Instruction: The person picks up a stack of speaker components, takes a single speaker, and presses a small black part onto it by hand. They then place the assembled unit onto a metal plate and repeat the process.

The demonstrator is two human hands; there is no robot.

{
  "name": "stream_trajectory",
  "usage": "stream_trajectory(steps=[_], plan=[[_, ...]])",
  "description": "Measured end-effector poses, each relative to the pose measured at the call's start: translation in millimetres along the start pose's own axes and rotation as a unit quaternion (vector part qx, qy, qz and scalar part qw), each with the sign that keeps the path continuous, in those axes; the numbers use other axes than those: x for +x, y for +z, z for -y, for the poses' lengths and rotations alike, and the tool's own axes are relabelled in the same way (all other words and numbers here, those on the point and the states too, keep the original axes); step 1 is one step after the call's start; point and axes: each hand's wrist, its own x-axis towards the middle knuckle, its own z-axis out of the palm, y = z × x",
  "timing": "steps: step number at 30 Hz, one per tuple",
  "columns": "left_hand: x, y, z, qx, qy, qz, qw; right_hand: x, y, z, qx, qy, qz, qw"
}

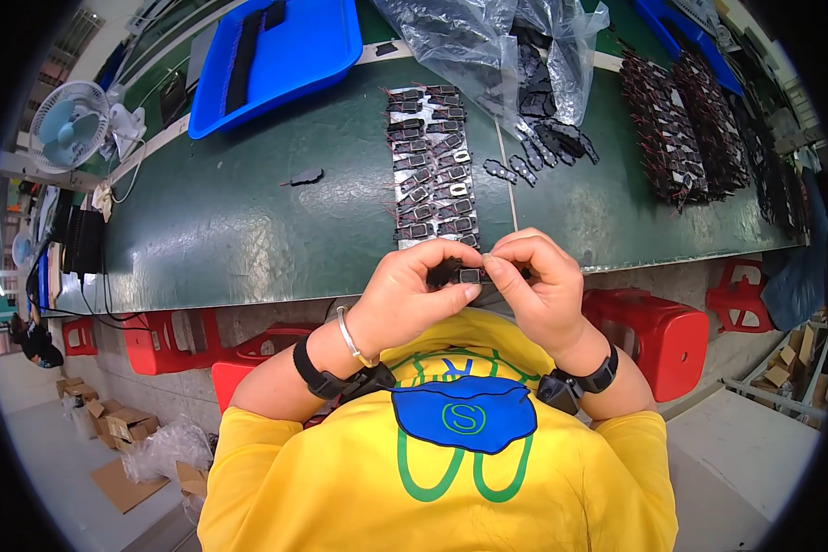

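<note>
At the near edge of the green table, both my hands hold one small black part (469, 275) with a grey-framed rectangular insert, resembling a small speaker. My left hand (416, 287) pinches its left side between thumb and fingers. My right hand (539, 283) is closed at its right end, thumb against fingertips; the exact grip there is partly hidden. Just beyond my hands lies a pale strip (398, 193) bearing rows of similar black parts (418, 211) with thin red wires. A single black part (305, 176) rests apart on the left.
A blue tray (340, 46) with a dark strip sits at the far left. A clear plastic bag (469, 46) spills black pieces (561, 138) at the back. Stacked wired parts (658, 129) fill the right side. Red stools (649, 336) stand below the table edge (248, 304).
</note>
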Motion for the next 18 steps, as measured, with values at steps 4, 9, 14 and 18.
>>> stream_trajectory(steps=[4, 9, 14, 18], plan=[[0.7, 1.6, 3.6, -0.035, 0.016, 0.004, 0.999, 0.2, -1.7, 1.8, -0.028, 0.0, 0.036, 0.999], [0.5, 1.9, 4.9, -0.035, 0.019, 0.007, 0.999, 1.5, 2.1, 2.4, -0.031, -0.004, 0.006, 0.999], [0.6, 2.6, 5.6, -0.031, 0.025, 0.01, 0.999, 0.6, 2.8, 2.0, -0.037, -0.016, 0.004, 0.999], [0.9, 3.6, 5.0, -0.041, 0.032, 0.013, 0.999, -0.4, 0.5, 4.2, -0.043, -0.02, 0.02, 0.999]])
